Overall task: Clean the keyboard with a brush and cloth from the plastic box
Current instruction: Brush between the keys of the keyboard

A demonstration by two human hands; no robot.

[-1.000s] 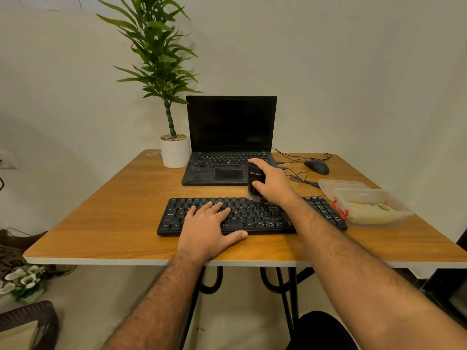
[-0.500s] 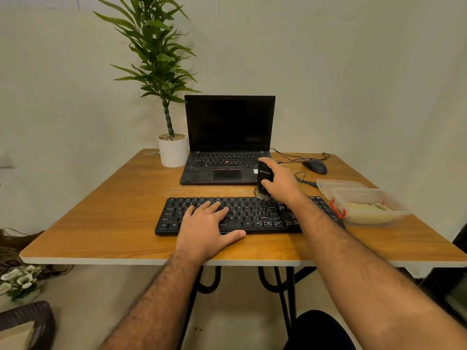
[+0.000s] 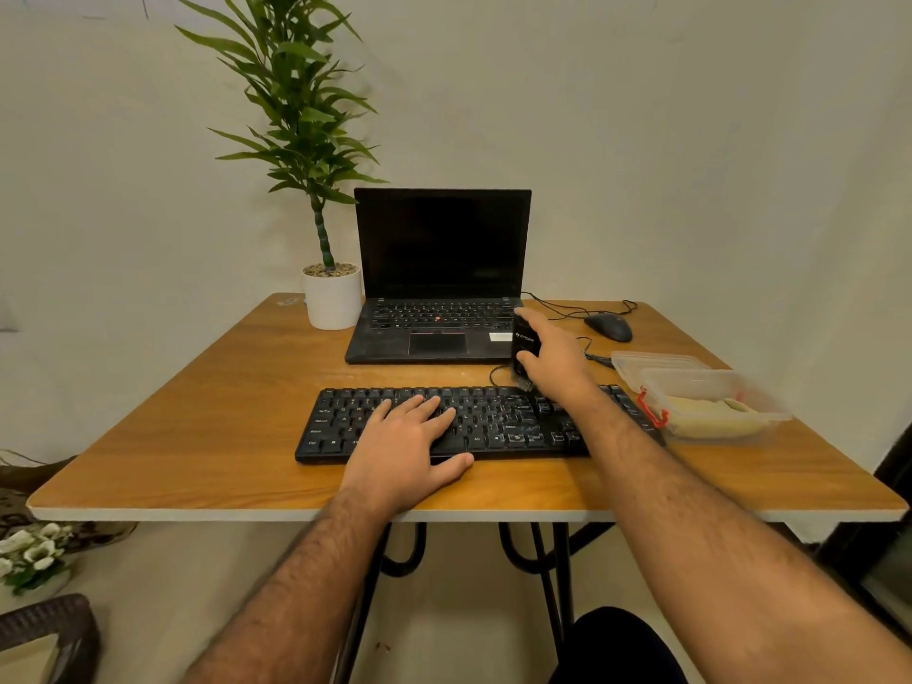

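Head view, only cam. Keyboard [image 3: 474, 421] lay flat on the wooden counter [image 3: 197, 436], near the front edge, long side parallel to it. Left hand [image 3: 409, 446] rested palm-down on the keyboard's left-centre keys, fingers [image 3: 419, 404] straight and spread over the keys, thumb out along the near edge; it held nothing. Right hand [image 3: 555, 360] was at the keyboard's far edge, right of centre, fingers curled round a black brush [image 3: 524, 355]. Brush stood roughly upright: index finger lay over its top, thumb pressed its front face, the other fingers wrapped behind & hidden. Bristle end pointed down, touching or just above the top key row; can't tell which. A thin black cable looped on the counter just left of the bristles.

Plastic box [image 3: 715, 404] sat at the keyboard's right end, touching or just beside it, w/ a red clip on its left side & a yellowish cloth [image 3: 710, 417] inside. A clear lid [image 3: 656, 360] lay behind the box.

Behind the keyboard: open laptop [image 3: 439, 288], screen dark. White potted plant [image 3: 331, 293] just left of the laptop. Black mouse [image 3: 608, 326] to the laptop's right, its cable trailing across the counter.
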